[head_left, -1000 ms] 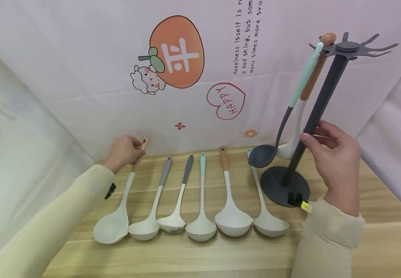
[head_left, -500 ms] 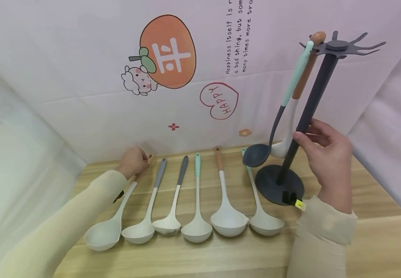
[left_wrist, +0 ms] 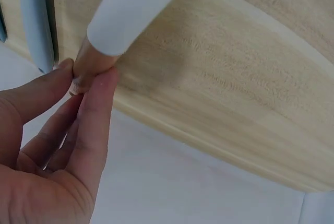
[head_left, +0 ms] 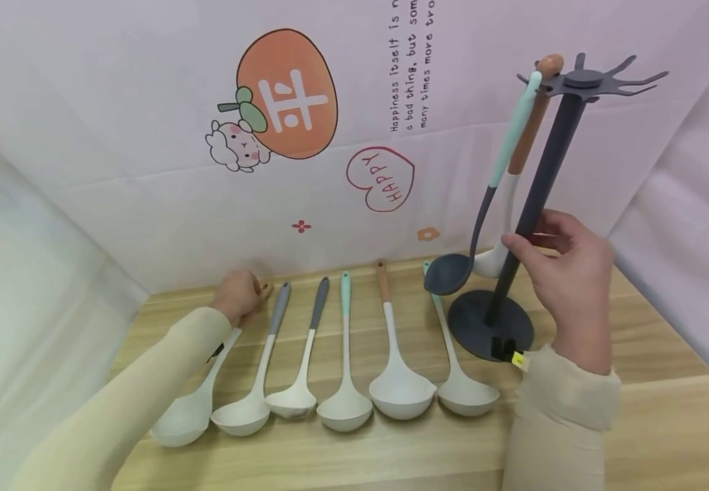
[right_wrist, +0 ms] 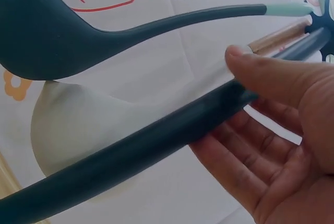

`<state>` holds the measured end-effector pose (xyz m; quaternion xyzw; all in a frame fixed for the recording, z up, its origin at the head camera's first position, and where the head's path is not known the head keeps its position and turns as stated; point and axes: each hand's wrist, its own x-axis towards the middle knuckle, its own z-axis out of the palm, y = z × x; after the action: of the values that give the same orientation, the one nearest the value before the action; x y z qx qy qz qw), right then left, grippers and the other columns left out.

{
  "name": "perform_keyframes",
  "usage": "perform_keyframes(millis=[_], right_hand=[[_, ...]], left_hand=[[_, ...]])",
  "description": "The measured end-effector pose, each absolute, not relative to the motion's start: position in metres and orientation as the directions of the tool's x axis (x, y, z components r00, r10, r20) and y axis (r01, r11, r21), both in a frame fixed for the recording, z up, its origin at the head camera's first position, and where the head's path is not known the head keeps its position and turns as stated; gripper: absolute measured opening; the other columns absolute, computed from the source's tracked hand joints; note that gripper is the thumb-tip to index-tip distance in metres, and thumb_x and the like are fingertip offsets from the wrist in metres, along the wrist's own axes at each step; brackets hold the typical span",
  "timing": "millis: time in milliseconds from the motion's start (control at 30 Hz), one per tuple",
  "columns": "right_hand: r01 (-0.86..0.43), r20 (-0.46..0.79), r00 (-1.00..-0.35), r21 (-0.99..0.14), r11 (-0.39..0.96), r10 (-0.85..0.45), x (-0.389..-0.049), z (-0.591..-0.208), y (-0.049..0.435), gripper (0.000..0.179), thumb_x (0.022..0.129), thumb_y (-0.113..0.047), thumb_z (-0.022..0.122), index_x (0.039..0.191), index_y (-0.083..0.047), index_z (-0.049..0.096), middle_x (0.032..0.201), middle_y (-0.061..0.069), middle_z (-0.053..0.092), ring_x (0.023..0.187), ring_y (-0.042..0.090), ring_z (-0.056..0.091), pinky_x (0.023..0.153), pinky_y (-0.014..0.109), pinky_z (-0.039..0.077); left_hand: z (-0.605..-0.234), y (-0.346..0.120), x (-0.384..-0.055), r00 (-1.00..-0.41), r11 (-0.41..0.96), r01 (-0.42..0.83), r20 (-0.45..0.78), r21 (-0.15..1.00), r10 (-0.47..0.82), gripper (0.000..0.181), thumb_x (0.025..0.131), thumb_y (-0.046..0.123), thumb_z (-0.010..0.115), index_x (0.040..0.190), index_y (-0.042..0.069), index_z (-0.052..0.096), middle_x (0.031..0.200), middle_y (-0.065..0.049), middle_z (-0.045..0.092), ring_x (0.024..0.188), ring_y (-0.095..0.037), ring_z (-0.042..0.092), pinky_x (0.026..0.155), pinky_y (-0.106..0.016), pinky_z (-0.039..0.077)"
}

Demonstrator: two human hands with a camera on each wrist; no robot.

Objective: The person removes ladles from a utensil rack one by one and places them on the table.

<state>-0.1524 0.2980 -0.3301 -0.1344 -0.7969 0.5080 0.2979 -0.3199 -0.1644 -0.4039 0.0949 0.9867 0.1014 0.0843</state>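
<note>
Left hand (head_left: pixel 237 294), now lower by the bench's (head_left: pixel 329 464) back edge, pinches one brown-handled white ladle (head_left: pixel 183 417) beside five others (head_left: pixel 344 408); right hand (head_left: pixel 569 276) grips one round-based dark stand (head_left: pixel 543 176).

Soft light, faint shadows — wrist views dimmer

The dark-grey round-based stand (head_left: pixel 541 187) appears matt, the leftmost brown-handled white ladle (head_left: pixel 194 408) smooth plastic, the flat pale tabletop (head_left: pixel 655 354) wood-grained.
</note>
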Motion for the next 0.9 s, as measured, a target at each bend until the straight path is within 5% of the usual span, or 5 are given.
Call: perform_keyframes(millis=[233, 467, 700, 900], right_hand=[[-0.1, 0.406, -0.715, -0.865, 0.491, 0.569, -0.1562, -0.3331, 0.2928, 0.038, 0.088, -0.015, 0.085, 0.123, -0.004, 0.074, 0.089, -0.032, 0.062, 0.084, -0.01, 0.063, 0.076, 0.002, 0.05], [-0.126, 0.425, -0.687, -0.868, 0.48, 0.589, -0.1568, -0.3345, 0.291, 0.037, 0.088, -0.014, 0.086, 0.122, -0.005, 0.076, 0.086, -0.033, 0.063, 0.082, -0.01, 0.063, 0.072, 0.002, 0.051], [-0.123, 0.395, -0.689, -0.89, 0.439, 0.608, -0.1554, -0.3343, 0.2944, 0.034, 0.089, -0.012, 0.084, 0.122, -0.009, 0.077, 0.086, -0.031, 0.065, 0.082, -0.009, 0.064, 0.071, 0.003, 0.051], [-0.124, 0.362, -0.702, -0.91, 0.395, 0.613, -0.153, -0.3339, 0.2974, 0.035, 0.089, -0.01, 0.083, 0.124, -0.01, 0.078, 0.087, -0.029, 0.067, 0.081, -0.01, 0.066, 0.071, 0.002, 0.051]], left_hand=[[-0.4056, -0.1632, -0.3208, -0.965, 0.963, 0.164, -0.168, 0.216, 0.202, 0.023, 0.099, 0.01, 0.064, 0.093, -0.005, 0.081, 0.098, -0.021, 0.08, 0.087, -0.03, 0.073, 0.087, -0.044, 0.065], [-0.4047, -0.1619, -0.3242, -0.965, 0.972, 0.105, -0.216, 0.212, 0.152, 0.022, 0.1, 0.01, 0.064, 0.097, -0.005, 0.081, 0.098, -0.022, 0.08, 0.079, -0.026, 0.072, 0.066, -0.03, 0.064], [-0.4065, -0.16, -0.3256, -0.972, 0.975, 0.101, -0.189, 0.2, 0.14, 0.028, 0.1, 0.012, 0.063, 0.083, -0.003, 0.08, 0.091, -0.019, 0.08, 0.076, -0.024, 0.069, 0.082, -0.041, 0.066], [-0.4073, -0.1606, -0.3284, -0.973, 0.97, 0.114, -0.173, 0.217, 0.153, 0.03, 0.099, 0.014, 0.063, 0.08, -0.002, 0.079, 0.079, -0.014, 0.077, 0.057, -0.015, 0.058, 0.049, -0.024, 0.054]])
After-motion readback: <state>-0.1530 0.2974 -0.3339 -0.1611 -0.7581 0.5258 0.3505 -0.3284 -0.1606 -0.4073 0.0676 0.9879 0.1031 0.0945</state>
